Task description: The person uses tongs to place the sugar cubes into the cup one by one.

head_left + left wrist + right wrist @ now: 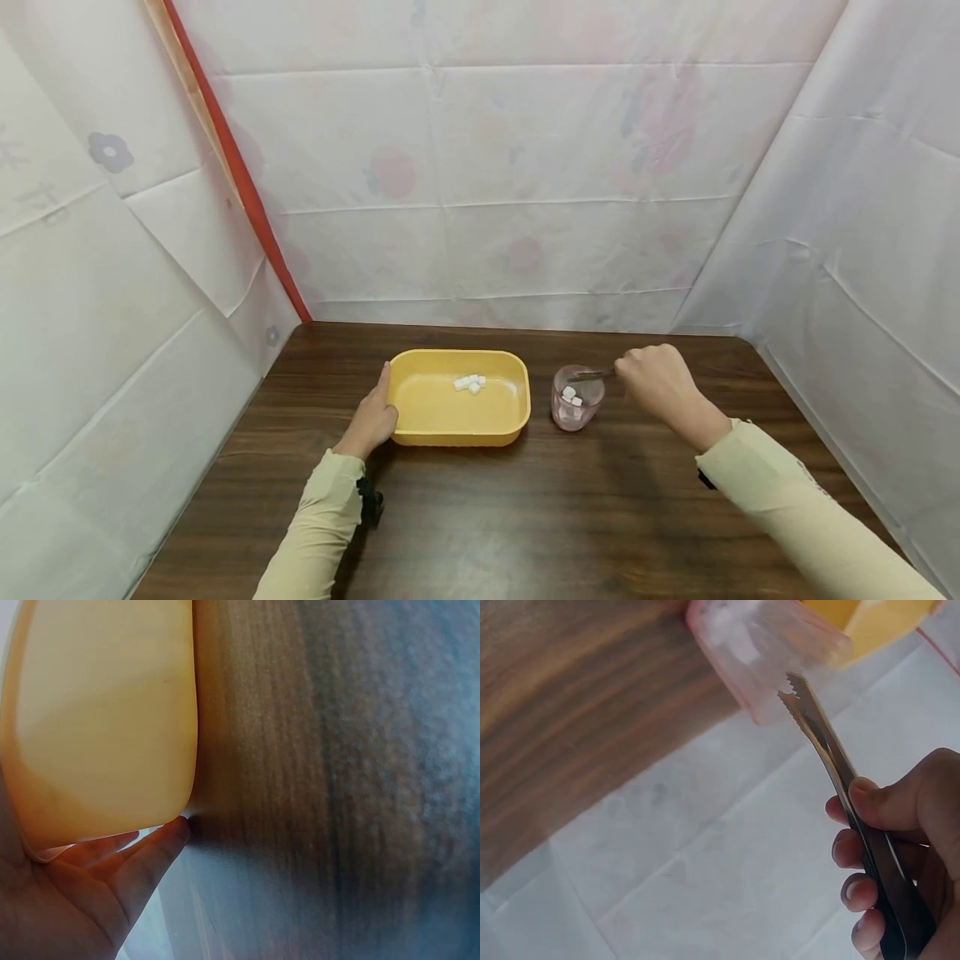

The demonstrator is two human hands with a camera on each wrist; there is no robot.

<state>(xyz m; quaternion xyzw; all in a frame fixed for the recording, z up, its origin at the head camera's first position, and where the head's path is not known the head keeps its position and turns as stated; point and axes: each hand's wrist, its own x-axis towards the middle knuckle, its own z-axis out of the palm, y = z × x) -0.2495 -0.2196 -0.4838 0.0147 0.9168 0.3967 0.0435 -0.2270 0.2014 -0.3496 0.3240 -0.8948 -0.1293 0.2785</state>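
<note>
Tongs (887, 874) — right hand (660, 385) gripping, cup (573, 421), cubes (569, 392) inside

The right hand (926, 799) grips metal tongs (879, 855).
Their toothed tips, slightly apart, are at the mouth of a clear pinkish cup (754, 649); beyond are a yellow container (889, 628), brown worktop (592, 712) and white sheeting (705, 847).
</note>
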